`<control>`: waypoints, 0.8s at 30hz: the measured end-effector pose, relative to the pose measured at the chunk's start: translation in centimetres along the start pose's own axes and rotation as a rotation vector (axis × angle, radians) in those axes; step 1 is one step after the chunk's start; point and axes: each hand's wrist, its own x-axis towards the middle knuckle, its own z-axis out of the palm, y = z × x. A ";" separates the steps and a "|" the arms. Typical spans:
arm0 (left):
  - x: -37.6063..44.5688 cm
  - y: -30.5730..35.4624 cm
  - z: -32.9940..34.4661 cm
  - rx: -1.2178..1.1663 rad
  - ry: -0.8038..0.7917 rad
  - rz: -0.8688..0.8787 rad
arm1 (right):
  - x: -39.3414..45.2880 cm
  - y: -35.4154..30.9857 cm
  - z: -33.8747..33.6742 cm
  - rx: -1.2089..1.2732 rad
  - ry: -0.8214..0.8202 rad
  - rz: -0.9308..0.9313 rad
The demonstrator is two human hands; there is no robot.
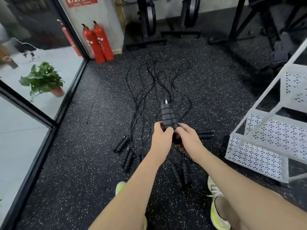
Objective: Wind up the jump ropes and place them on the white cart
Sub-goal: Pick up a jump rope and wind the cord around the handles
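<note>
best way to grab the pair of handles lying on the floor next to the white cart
Take the pair of handles around the middle of their ribbed foam grips, coming down from above with the right hand, which is nearest. They lie flat, side by side and touching, so one grasp across both should lift them together, clear of the white cart.

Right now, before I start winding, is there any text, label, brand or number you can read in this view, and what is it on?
No text here is legible.
Red sign on the grey wall, top edge: white characters, cut off and too blurred to read.
Fire extinguishers: pale labels on the red bodies, too small to read.
Jump rope handles held in both hands: no readable marking.
White cart: only a perforated pattern, no text.
</note>
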 end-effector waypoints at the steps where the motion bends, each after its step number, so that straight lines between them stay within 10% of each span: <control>1: -0.6 0.1 0.1 -0.028 -0.001 -0.005 | -0.3 -0.1 -0.2 0.015 0.004 -0.003; 24: 4.3 1.0 -1.0 -0.244 -0.120 0.101 | 6.3 -0.7 0.1 -0.101 -0.031 -0.160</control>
